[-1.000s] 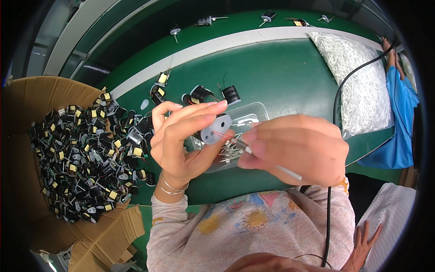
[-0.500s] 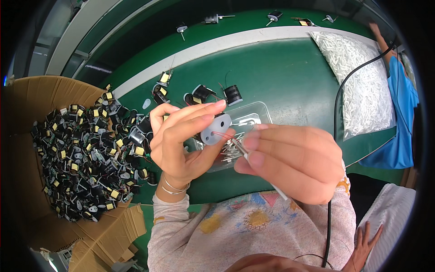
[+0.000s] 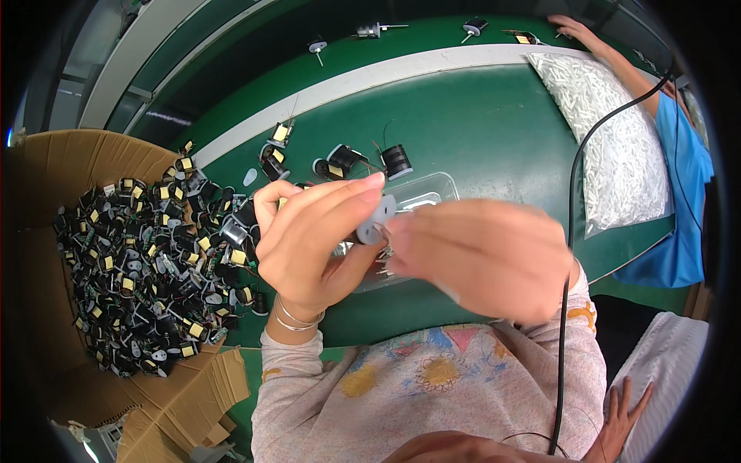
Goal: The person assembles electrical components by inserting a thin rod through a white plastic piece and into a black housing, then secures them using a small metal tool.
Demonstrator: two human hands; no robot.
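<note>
My left hand (image 3: pixel 309 228) grips a small black coil unit by its body, with its grey oval end plate (image 3: pixel 378 220) turned toward my right hand. Two dark holes show in the plate. My right hand (image 3: pixel 486 258), smeared by motion, is closed with its fingertips against the lower part of the plate. What sits between those fingertips is hidden. Under both hands stands a clear plastic tray (image 3: pixel 454 185) holding small white and metallic pieces. Several more coil units (image 3: pixel 396 162) with yellow patches and loose wires lie just beyond my left hand.
At left, a cardboard box (image 3: pixel 46 170) is heaped with similar units. A clear bag of white tubes (image 3: pixel 625 147) lies on the right, beside a black cable (image 3: pixel 573 193). Beyond the pale rail (image 3: pixel 386 69), spaced units (image 3: pixel 472 29) lie near a co-worker's hand (image 3: pixel 571 27).
My right hand has moved left and up to the plate; the thin white tube and red wires seen before are now hidden. The plate has turned slightly. The co-worker's arm has reached farther left.
</note>
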